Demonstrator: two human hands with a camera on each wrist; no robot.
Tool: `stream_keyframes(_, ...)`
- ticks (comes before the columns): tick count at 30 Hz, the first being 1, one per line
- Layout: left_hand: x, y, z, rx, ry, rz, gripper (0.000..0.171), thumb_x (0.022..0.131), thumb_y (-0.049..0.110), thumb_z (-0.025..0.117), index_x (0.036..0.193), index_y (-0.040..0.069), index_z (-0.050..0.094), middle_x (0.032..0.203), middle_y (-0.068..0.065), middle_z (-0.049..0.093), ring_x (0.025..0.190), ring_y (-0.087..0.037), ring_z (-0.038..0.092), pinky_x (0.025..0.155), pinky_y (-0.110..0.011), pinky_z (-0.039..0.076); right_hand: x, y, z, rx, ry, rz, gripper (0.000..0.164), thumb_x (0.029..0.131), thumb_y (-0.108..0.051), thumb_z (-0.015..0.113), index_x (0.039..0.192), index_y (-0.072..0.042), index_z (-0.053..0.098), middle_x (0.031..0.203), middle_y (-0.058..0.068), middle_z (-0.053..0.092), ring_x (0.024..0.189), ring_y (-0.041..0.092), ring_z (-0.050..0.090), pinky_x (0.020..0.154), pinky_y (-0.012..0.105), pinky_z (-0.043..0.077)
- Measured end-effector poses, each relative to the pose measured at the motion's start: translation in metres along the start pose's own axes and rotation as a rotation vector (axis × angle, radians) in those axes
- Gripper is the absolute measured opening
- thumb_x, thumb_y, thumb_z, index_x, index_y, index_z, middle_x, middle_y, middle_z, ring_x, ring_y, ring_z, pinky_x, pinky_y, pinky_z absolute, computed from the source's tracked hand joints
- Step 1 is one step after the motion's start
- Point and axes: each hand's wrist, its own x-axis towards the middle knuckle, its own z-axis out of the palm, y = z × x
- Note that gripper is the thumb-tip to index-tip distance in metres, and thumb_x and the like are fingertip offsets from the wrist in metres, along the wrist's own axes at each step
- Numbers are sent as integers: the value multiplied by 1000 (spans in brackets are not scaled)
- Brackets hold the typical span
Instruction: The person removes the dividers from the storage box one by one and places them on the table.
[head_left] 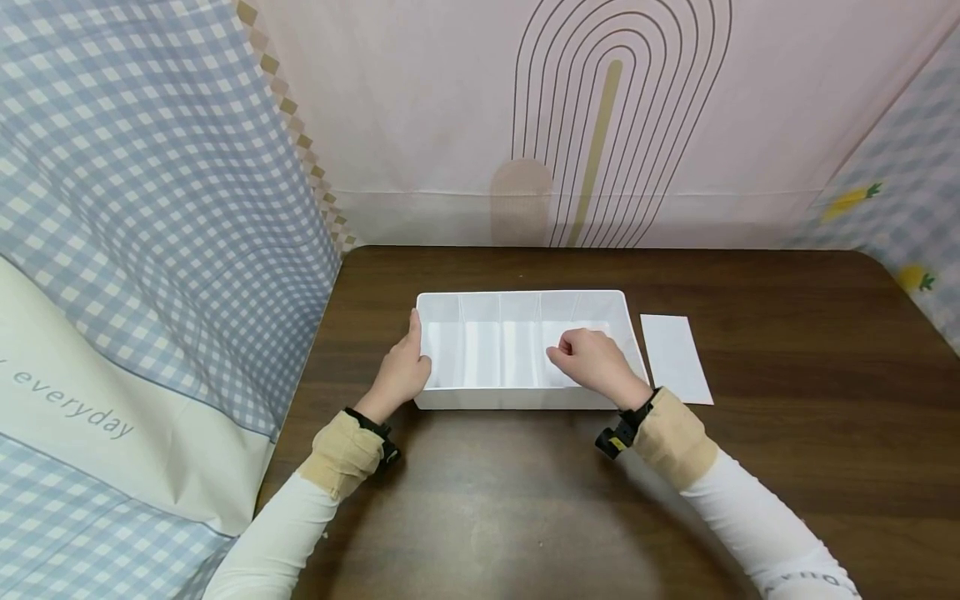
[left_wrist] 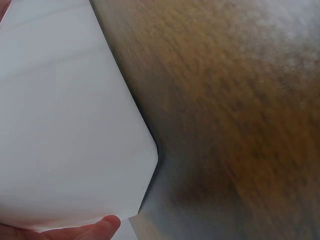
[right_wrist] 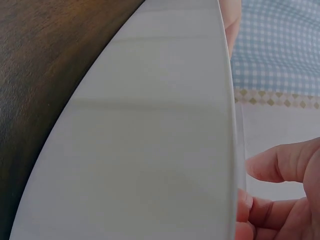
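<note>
A long white plastic tray (head_left: 480, 399) with thin upright dividers stands on the table, its near wall facing me. My left hand (head_left: 400, 371) grips its left end. The index finger lies straight along the left wall, and the thumb reaches over the rim. In the left wrist view a fingertip (left_wrist: 111, 220) rests at the tray's edge. Over the right-hand compartment my right hand (head_left: 595, 360) has its fingers curled. The right wrist view shows its thumb (right_wrist: 272, 164) apart from the curled fingers, with nothing visible between them; the lower fingertips are partly hidden behind the tray wall.
A flat white rectangular sheet (head_left: 677, 358) lies just right of the tray. The dark wooden table (head_left: 517, 500) ends at a pale curtain (head_left: 420, 108) behind. Blue checked cloth (head_left: 187, 167) hangs along the left side.
</note>
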Motion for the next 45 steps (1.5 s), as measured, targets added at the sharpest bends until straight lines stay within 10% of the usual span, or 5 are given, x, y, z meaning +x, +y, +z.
stream_keyframes(45,-1,-1,0,14,13,14,73,82,6,37,142,5,-5,139,-21,32,41,-12,26,40,-26,27,6,-7,32,-83,-8,57,35,83,-29,49,54,-12,39,49,-2,33,46,13,34,41,23,24)
